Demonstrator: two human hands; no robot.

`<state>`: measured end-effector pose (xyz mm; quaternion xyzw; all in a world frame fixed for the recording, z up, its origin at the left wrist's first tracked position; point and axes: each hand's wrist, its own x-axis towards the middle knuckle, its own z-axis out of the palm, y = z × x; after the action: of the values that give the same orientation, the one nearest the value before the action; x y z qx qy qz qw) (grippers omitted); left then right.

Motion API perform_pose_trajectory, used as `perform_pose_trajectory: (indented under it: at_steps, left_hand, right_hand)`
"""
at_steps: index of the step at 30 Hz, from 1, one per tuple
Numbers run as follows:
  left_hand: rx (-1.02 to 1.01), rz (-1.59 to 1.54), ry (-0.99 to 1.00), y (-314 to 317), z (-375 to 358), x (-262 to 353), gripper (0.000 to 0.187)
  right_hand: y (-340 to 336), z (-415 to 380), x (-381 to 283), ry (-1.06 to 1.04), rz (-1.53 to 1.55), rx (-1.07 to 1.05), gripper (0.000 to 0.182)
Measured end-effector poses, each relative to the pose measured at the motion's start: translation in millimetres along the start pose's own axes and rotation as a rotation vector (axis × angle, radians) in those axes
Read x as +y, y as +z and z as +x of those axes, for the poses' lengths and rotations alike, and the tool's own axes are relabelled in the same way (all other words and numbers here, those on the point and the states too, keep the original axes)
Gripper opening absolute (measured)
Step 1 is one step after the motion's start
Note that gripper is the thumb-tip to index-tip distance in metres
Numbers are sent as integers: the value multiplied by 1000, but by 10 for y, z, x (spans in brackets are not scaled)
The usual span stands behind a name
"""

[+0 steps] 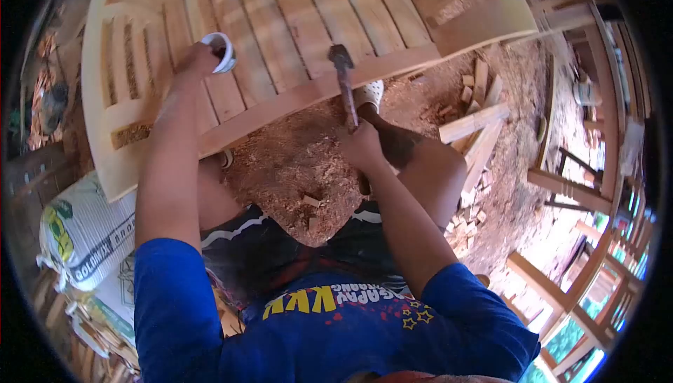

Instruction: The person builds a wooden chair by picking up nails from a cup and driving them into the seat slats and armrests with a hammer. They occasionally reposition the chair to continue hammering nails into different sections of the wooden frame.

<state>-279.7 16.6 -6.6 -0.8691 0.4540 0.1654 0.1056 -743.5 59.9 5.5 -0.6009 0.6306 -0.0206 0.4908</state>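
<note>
My left hand (pixel 198 60) is closed around a small white cup (pixel 228 55) with a dark inside, held over the slats of a wooden bench (pixel 280 25). In my right hand (pixel 362 146) is the handle of a hammer (pixel 345 78). The hammer's dark head points away from me and overlaps the bench's front rail (pixel 322 90) in this view. Pale slats run from the rail toward the back, between two side panels; the left panel (pixel 98 102) has long slots cut in it.
Shavings cover the ground (pixel 287 165) between my knees. Wood offcuts (pixel 480 127) lie in a heap at the right. Printed sacks (pixel 87 229) stand at the left. Wooden frames (pixel 568 292) fill the right edge. A light perforated shoe (pixel 369 94) shows below the rail.
</note>
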Motion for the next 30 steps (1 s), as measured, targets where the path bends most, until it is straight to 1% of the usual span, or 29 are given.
perform_pose_trajectory:
  at_steps: [1, 2, 5, 6, 8, 9, 11, 13, 15, 17, 18, 21, 22, 23, 24, 25, 27, 30]
  left_hand:
    - [2, 2, -25, -85, -70, 77, 35]
    - [32, 48, -4, -63, -77, 76, 35]
    - [100, 132, 26, -67, -115, 36, 33]
    - [116, 153, 29, -75, -146, 18, 33]
    - [161, 45, 26, -53, -201, -17, 30]
    - [181, -12, 23, -19, -199, -37, 29]
    - [320, 25, 59, 292, 98, -385, 27]
    - [414, 49, 79, 180, 26, -299, 26]
    - [460, 62, 80, -468, -731, 236, 26]
    - [411, -203, 1, -675, -1030, 463, 22]
    - [384, -336, -45, -708, -1108, 545, 21]
    - [499, -1019, 285, -176, -951, 720, 15]
    - [461, -1042, 293, -165, -1054, 956, 13]
    - [422, -1066, 305, -167, -1178, 1258, 12]
    - [399, -983, 373, -114, -1246, 1464, 16]
    - [375, -900, 443, -30, -1276, 1638, 23]
    - [376, -970, 631, 296, -1127, 1961, 24]
    - [270, -1080, 622, 288, -1254, 2448, 19]
  right_hand:
    - [-11, 4, -1, -4, -5, -32, 47]
    - [-30, -5, -14, -12, -9, -65, 49]
    - [-93, -110, -161, -21, -7, 11, 51]
    - [-131, -124, -197, -16, 29, -15, 50]
    - [-185, -130, -228, -8, 98, -71, 50]
    - [-149, -112, -177, -25, 91, -56, 49]
    - [-46, -37, -58, -63, 72, -24, 48]
    - [-77, -73, -85, -119, 150, -7, 47]
    - [-131, -101, -139, -159, 193, 8, 45]
    - [-185, -141, -214, -182, 197, 12, 43]
    - [-280, -201, -292, -161, 254, 22, 40]
    - [-719, -505, -622, -122, 404, -6, 34]
    - [-888, -576, -694, -115, 455, -27, 33]
    - [-1045, -638, -743, -167, 482, -27, 30]
    - [-1117, -667, -739, -240, 428, 112, 24]
    - [-1230, -748, -760, -282, 601, 73, 25]
    - [-1495, -952, -861, -272, 489, 155, 27]
    - [-1497, -816, -534, -292, 396, 210, 28]
